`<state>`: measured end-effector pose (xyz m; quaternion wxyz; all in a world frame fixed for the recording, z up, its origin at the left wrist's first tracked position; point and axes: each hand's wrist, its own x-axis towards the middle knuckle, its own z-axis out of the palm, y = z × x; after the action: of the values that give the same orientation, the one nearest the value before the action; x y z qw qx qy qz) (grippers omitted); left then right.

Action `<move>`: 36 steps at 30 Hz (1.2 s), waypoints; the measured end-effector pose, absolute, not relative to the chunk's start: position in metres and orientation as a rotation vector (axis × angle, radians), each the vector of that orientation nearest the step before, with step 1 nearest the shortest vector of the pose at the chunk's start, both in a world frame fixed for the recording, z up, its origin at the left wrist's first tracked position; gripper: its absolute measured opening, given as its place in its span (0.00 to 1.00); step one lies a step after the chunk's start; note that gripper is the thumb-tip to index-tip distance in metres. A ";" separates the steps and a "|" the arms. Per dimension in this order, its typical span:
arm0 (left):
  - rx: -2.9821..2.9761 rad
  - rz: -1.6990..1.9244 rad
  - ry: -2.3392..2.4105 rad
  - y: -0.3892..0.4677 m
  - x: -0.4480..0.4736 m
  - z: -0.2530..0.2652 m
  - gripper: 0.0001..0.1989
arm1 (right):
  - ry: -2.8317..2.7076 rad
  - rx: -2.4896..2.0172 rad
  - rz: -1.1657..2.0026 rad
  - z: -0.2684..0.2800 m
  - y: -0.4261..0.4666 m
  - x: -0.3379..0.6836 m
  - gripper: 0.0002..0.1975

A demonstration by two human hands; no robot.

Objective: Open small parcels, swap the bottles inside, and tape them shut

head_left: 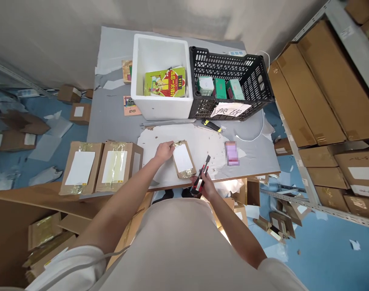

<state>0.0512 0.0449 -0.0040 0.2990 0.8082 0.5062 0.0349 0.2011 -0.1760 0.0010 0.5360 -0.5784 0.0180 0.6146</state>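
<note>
A small flat cardboard box (183,158) with a blank-looking white label and shiny tape at both ends lies slightly turned on the table. My left hand (165,152) is closed on its upper left corner. In my right hand (207,187), just off the box's lower right corner, is a red and black utility knife (199,182) whose narrow end points up and away from me. Another cutter (212,125), black and yellow, lies below the black crate. Two taped cardboard boxes (114,166) with labels stand side by side to the left.
At the back, a white foam box (163,109) holds picture books; beside it a black plastic crate (233,60) holds small green boxes. A purple blurred item (232,153) and a white cable (250,140) lie at right. Shelves with cartons (321,81) flank the table.
</note>
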 end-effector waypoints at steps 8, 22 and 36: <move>1.787 0.233 1.596 -0.041 -0.007 -0.010 0.20 | -0.180 -1.404 1.251 0.001 -0.111 0.266 0.17; 2.486 0.076 1.060 -0.005 0.040 -0.007 0.53 | -1.531 -2.504 1.107 0.056 -0.143 0.247 0.31; 2.422 0.084 1.183 -0.012 0.045 -0.011 0.53 | -1.814 -2.773 1.085 0.077 -0.122 0.223 0.35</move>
<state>0.0452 -0.0116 -0.0106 0.2206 0.8759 0.4279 0.0303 0.2226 -0.1219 0.0766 -0.1715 -0.7835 -0.5126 0.3067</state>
